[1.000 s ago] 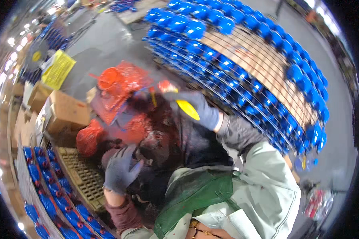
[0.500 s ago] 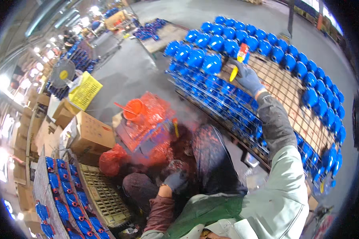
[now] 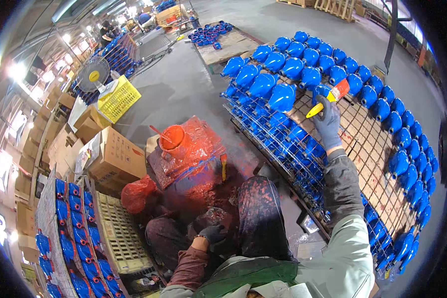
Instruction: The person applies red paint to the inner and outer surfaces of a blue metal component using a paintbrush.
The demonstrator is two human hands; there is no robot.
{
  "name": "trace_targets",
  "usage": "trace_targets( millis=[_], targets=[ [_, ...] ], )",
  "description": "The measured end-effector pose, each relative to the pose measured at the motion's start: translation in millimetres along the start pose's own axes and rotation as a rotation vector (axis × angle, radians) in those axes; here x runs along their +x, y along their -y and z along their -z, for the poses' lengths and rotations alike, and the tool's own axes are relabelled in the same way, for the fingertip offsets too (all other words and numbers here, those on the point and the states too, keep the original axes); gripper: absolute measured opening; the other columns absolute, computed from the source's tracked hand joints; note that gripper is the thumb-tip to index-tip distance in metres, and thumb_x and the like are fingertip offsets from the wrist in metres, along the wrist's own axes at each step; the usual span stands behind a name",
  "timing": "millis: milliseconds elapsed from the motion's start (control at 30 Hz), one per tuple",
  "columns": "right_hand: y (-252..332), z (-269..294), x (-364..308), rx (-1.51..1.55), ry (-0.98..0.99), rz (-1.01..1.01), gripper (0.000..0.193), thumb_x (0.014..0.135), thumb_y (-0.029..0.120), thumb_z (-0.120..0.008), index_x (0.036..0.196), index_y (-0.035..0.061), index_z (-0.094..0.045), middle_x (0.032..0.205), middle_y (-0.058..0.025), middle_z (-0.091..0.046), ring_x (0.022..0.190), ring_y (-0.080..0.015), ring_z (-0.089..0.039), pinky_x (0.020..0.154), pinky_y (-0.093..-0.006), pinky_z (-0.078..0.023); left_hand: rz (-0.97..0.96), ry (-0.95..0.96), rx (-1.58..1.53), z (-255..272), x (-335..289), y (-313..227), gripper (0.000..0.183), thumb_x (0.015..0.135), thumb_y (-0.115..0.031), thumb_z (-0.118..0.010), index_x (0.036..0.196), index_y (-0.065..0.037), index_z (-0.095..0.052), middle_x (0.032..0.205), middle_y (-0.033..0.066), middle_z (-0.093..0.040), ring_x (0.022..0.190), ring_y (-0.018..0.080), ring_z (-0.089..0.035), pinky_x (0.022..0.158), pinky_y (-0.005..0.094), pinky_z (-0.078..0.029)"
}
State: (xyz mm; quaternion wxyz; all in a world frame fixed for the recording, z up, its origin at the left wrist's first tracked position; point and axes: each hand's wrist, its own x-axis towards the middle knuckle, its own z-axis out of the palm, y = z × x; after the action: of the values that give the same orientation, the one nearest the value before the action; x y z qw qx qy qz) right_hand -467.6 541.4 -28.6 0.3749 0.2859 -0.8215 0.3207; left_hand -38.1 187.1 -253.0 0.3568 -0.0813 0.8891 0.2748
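Resting near the lap, left hand (image 3: pixel 212 234), gloved, on the near side of the red bucket (image 3: pixel 173 138); finger pose too dark, cannot tell if spread or curled, nor if it grips anything; pale crate (image 3: pixel 122 233) left of the bucket and nearer; second brush (image 3: pixel 224 169), yellow handle, right of the bucket, a bit nearer; bucket sits on red-smeared plastic sheet (image 3: pixel 203 136), stick (image 3: pixel 159 133) poking out; cardboard box (image 3: pixel 118 161) just left of the bucket; right hand (image 3: pixel 328 124), gloved, well right of the bucket, over the wire rack (image 3: pixel 370 159); thumb and fingers pinch the paintbrush (image 3: pixel 331 98) around its middle; long axis slants, handle end back toward the bucket's side, red bristles away and rightward; right hand clearly the nearer one to the blue parts (image 3: pixel 283 97); a few lie just past the bristles, touch or gap cannot tell; yellow crate (image 3: pixel 118 100) beyond the bucket, leftward; fan (image 3: pixel 93 74) farther that way.
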Motion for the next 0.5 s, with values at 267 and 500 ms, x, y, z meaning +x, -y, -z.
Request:
trace_targets(
  millis=[267, 500],
  targets=[
    [18.8, -12.7, -2.1, -0.283, 0.035, 0.078, 0.054, 0.071, 0.008, -0.066, 0.123, 0.0157, -0.055, 0.095, -0.0139, -0.061, 0.086, -0.0341, -0.059, 0.075, -0.0431, -0.048, -0.037, -0.136, 0.019, -15.2, -6.1, 16.1, 0.051, 0.086, -0.048, -0.052, 0.121, -0.01, -0.057, 0.115, 0.0229, -0.062, 0.106, 0.0414, -0.059, 0.088, 0.0473, -0.048],
    [33.4, 7.6, -14.3, -0.329, 0.141, 0.159, 0.047, 0.068, 0.003, -0.062, 0.113, 0.0155, -0.061, 0.091, -0.0129, -0.063, 0.079, -0.0331, -0.061, 0.069, -0.0423, -0.048, 0.006, -0.229, 0.021, 7.1, -51.9, -22.2, 0.045, 0.086, -0.04, -0.056, 0.119, -0.011, -0.058, 0.114, 0.0196, -0.063, 0.103, 0.0395, -0.06, 0.088, 0.0471, -0.048]
  ],
)
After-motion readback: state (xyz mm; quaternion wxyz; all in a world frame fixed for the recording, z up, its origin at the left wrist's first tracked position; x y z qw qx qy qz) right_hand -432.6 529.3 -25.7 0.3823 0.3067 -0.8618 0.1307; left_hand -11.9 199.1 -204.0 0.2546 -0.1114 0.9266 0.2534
